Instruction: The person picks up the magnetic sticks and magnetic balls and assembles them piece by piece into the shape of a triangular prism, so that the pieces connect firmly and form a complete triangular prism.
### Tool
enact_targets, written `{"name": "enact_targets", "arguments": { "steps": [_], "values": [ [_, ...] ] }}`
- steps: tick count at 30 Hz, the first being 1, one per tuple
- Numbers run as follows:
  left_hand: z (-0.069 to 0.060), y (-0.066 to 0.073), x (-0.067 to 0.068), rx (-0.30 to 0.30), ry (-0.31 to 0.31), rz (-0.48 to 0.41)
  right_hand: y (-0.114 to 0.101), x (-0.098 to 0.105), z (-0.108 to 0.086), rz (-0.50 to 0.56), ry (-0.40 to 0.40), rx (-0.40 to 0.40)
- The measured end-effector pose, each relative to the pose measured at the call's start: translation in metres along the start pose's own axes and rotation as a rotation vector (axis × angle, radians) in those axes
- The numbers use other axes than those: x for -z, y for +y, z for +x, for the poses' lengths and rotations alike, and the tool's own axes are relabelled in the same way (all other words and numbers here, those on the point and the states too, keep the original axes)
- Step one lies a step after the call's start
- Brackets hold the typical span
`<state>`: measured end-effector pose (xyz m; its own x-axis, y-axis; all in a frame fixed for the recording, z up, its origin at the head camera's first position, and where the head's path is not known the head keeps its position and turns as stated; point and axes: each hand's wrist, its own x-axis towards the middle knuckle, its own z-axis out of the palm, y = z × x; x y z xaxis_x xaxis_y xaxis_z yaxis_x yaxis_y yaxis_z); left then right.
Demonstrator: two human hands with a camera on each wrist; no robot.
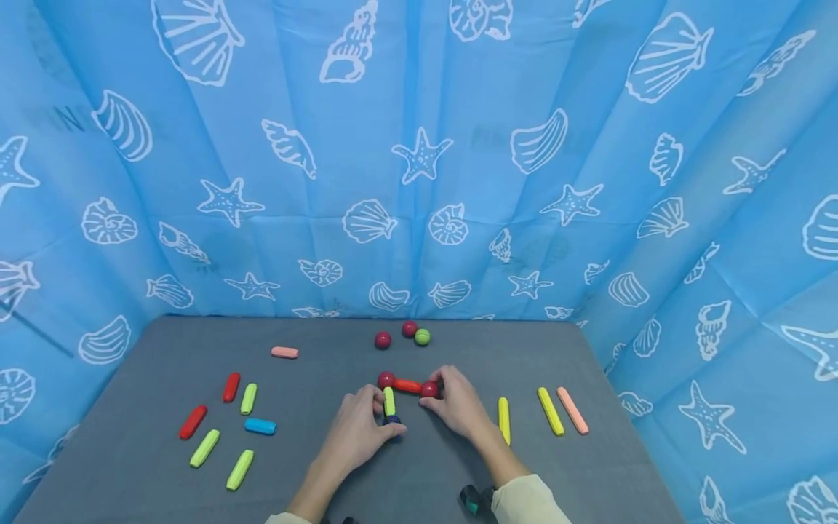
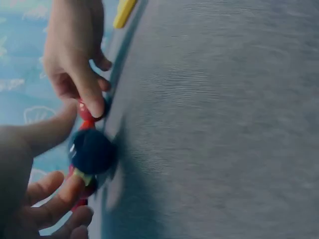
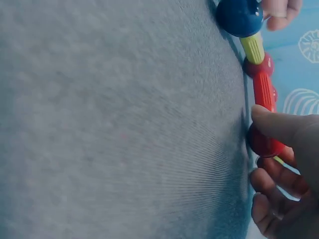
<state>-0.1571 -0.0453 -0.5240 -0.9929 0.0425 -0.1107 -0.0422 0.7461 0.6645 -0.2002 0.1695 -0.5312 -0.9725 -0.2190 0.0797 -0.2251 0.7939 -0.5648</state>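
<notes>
A red stick (image 1: 407,386) joins two dark red balls on the table, and a yellow-green stick (image 1: 389,402) runs from the left ball (image 1: 386,380) towards the person, ending in a dark blue ball (image 2: 93,151). The left hand (image 1: 356,429) holds the blue ball between thumb and fingers, fingertips beside the yellow-green stick. With thumb and fingers, the right hand (image 1: 458,402) grips the right-hand red ball (image 3: 264,141); its thumb lies by the red stick's end. In the head view, the left thumb and fingers cover much of the blue ball.
Behind the joined pieces lie two red balls (image 1: 382,340) and a green ball (image 1: 422,337). Loose red, yellow-green, blue (image 1: 260,426) and pink sticks are spread at left. Yellow (image 1: 551,411) and pink (image 1: 572,410) sticks lie at right. A blue shell-patterned curtain (image 1: 419,240) borders the grey table.
</notes>
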Motion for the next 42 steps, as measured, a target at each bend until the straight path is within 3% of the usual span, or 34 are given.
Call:
{"name": "enact_targets", "arguments": {
  "steps": [2,4,8,11,15,19,23,27,31,34,38,42],
  "values": [
    [-0.002,-0.001,-0.001,-0.017,-0.011,0.043,0.001,0.001,-0.003,0.003,-0.012,-0.015],
    [-0.002,-0.004,0.000,-0.035,0.016,0.074,0.001,0.002,-0.006,0.030,-0.037,-0.008],
    [-0.003,-0.016,0.010,-0.050,0.070,0.062,0.005,0.005,-0.007,0.132,-0.099,0.024],
    [-0.007,-0.033,0.034,-0.035,0.091,0.042,0.009,0.007,-0.007,0.178,-0.147,0.029],
    [-0.018,-0.067,0.080,-0.045,0.129,0.076,0.012,0.008,-0.007,0.200,-0.187,0.027],
    [-0.030,-0.101,0.116,-0.041,0.110,0.110,0.013,0.009,-0.008,0.205,-0.193,0.022],
    [-0.037,-0.123,0.129,0.006,0.050,0.163,0.013,0.008,-0.008,0.194,-0.190,0.017],
    [-0.038,-0.131,0.127,0.025,0.035,0.256,0.013,0.007,-0.009,0.194,-0.187,0.009],
    [-0.032,-0.129,0.119,0.023,0.061,0.282,0.014,0.006,-0.009,0.196,-0.185,0.005],
    [-0.027,-0.115,0.114,0.024,0.077,0.208,0.014,0.006,-0.009,0.203,-0.190,0.007],
    [-0.016,-0.077,0.100,-0.036,0.111,0.063,0.015,0.006,-0.009,0.216,-0.191,0.009],
    [-0.003,-0.031,0.073,-0.115,0.143,-0.023,0.015,0.006,-0.008,0.227,-0.184,0.010]
  ]
}}
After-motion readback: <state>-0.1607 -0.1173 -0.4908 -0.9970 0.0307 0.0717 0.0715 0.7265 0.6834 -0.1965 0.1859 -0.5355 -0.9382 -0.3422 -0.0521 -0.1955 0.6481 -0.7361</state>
